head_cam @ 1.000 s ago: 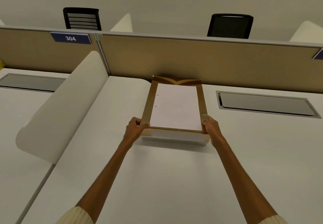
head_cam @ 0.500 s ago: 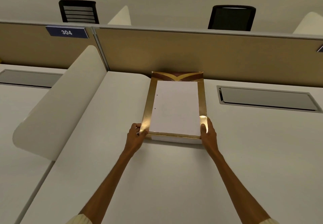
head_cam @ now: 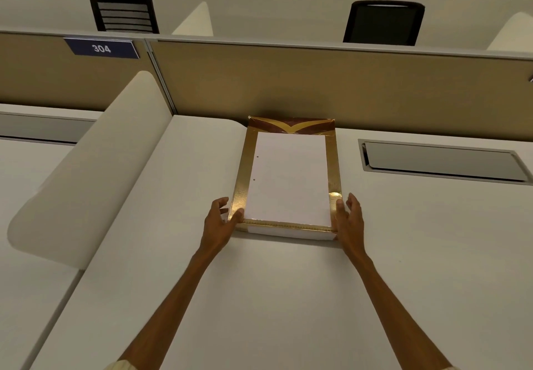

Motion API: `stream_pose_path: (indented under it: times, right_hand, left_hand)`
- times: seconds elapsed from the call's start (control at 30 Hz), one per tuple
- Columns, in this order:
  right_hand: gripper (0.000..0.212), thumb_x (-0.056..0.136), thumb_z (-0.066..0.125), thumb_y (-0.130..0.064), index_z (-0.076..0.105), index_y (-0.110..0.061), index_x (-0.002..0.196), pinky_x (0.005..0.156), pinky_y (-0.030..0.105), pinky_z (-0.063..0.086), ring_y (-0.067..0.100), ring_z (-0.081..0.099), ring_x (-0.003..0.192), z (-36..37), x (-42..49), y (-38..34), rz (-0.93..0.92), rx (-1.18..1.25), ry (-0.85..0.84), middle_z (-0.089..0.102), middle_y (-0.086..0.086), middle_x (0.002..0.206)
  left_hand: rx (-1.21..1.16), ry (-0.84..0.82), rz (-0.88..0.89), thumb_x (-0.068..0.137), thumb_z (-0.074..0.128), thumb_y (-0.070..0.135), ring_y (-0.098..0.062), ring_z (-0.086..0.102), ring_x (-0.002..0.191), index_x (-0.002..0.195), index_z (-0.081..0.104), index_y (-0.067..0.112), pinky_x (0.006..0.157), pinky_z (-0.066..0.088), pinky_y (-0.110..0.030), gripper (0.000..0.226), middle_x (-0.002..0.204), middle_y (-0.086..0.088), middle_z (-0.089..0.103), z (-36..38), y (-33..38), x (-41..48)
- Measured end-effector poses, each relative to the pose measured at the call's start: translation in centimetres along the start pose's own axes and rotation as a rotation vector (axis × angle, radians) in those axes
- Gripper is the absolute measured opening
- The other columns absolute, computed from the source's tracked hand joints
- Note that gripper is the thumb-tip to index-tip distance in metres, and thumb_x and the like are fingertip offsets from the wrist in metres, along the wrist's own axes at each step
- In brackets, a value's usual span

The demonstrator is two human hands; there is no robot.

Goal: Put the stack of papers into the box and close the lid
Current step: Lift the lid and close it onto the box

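Note:
A shallow box with gold inner walls and a white outer front lies on the white desk, its far end against the partition. A white stack of papers with two punch holes lies flat inside it. A brown and gold flap shows at the box's far end. My left hand is at the near left corner, thumb on the gold rim, fingers spread. My right hand is at the near right corner, thumb against the wall, fingers apart.
A tan partition runs behind the box, bearing a blue sign 304. A curved white divider stands to the left. A grey cable hatch is set in the desk to the right. Two black chairs stand beyond.
The box, gripped at its near corners and tilted up before, now lies flat on the desk. Both hands have loosened, with their fingers spreading away from the corners.

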State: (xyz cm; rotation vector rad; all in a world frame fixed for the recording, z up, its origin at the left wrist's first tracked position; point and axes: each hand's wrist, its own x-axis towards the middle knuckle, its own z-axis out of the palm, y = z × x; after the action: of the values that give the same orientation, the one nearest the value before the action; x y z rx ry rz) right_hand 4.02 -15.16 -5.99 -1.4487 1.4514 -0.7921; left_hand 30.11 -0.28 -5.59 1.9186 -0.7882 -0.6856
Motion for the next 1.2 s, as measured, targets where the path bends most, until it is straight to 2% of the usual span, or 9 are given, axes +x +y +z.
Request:
stream_pose_path:
  times: [0.1,0.2,0.33,0.4,0.47,0.63,0.73,0.87,1.2]
  right_hand:
    - [0.048,0.098,0.047,-0.035,0.044,-0.01,0.139,0.106,0.038,0.039,0.028,0.047,0.131,-0.9,2.3,-1.5,0.017,0.076,0.047,0.049,0.012,0.143]
    - [0.043,0.098,0.047,-0.036,0.052,-0.01,0.131,0.108,0.046,0.043,0.029,0.053,0.125,-0.8,5.3,-3.4,0.035,0.113,-0.002,0.056,0.012,0.136]
    - [0.04,0.097,0.05,-0.036,0.058,-0.006,0.123,0.102,0.046,0.048,0.035,0.058,0.118,0.2,9.3,-5.3,0.136,0.157,-0.028,0.061,0.018,0.128]
    - [0.041,0.096,0.052,-0.036,0.06,-0.003,0.119,0.097,0.046,0.049,0.038,0.059,0.114,0.5,11.0,-5.9,0.148,0.172,-0.012,0.062,0.021,0.124]
    - [0.042,0.095,0.053,-0.037,0.059,-0.004,0.12,0.096,0.044,0.049,0.037,0.059,0.114,0.9,12.4,-6.4,0.159,0.171,-0.02,0.062,0.019,0.123]
    - [0.042,0.094,0.052,-0.044,0.058,-0.011,0.119,0.096,0.045,0.049,0.032,0.061,0.112,1.9,16.7,-6.8,0.229,0.223,-0.011,0.064,0.012,0.121]
    - [0.032,0.093,0.053,-0.044,0.057,-0.015,0.105,0.092,0.042,0.051,0.027,0.061,0.101,2.8,18.8,-6.9,0.312,0.269,0.028,0.063,0.006,0.109]
    - [0.031,0.088,0.061,-0.045,0.058,-0.014,0.092,0.091,0.043,0.055,0.028,0.066,0.095,3.8,20.8,-6.6,0.317,0.202,0.118,0.068,0.009,0.101]
    - [0.044,0.089,0.061,-0.044,0.067,-0.004,0.105,0.084,0.038,0.054,0.029,0.068,0.093,4.7,21.3,-6.2,0.29,-0.012,0.242,0.072,0.014,0.104]
  left_hand:
    - [-0.052,0.073,-0.014,0.092,0.061,0.028,-0.024,0.058,0.113,0.13,0.052,0.003,0.091,0.046,-0.028,0.045,0.128,-0.016,0.06,-0.1,1.3,2.0]
    - [-0.069,0.081,-0.043,0.093,0.06,0.027,-0.02,0.059,0.108,0.127,0.057,0.004,0.091,0.045,-0.026,0.042,0.122,-0.012,0.064,0.7,3.2,5.0]
    - [-0.044,0.117,-0.068,0.093,0.058,0.027,-0.027,0.063,0.11,0.121,0.063,0.002,0.095,0.05,-0.033,0.038,0.117,-0.013,0.068,2.1,4.7,9.2]
    - [-0.036,0.146,-0.069,0.093,0.057,0.025,-0.029,0.066,0.1,0.112,0.067,0.001,0.092,0.054,-0.039,0.032,0.106,-0.016,0.071,2.9,5.3,11.2]
    - [-0.017,0.164,-0.074,0.094,0.057,0.024,-0.031,0.067,0.095,0.105,0.07,0.0,0.084,0.055,-0.034,0.03,0.1,-0.018,0.071,3.4,5.8,13.1]
    - [0.114,0.217,-0.166,0.097,0.053,0.029,-0.035,0.067,0.097,0.108,0.067,-0.002,0.085,0.051,-0.035,0.036,0.107,-0.018,0.07,4.6,7.6,17.2]
    - [0.162,0.246,-0.223,0.097,0.052,0.031,-0.035,0.068,0.097,0.108,0.067,-0.002,0.086,0.052,-0.036,0.038,0.108,-0.017,0.071,5.0,8.0,18.9]
    - [0.143,0.291,-0.234,0.095,0.053,0.04,-0.034,0.07,0.089,0.1,0.07,-0.001,0.075,0.047,-0.03,0.044,0.099,-0.016,0.073,5.3,7.7,20.5]
    - [0.23,0.317,-0.183,0.094,0.054,0.042,-0.034,0.07,0.086,0.1,0.071,-0.001,0.073,0.043,-0.028,0.047,0.097,-0.016,0.074,5.5,7.0,21.1]
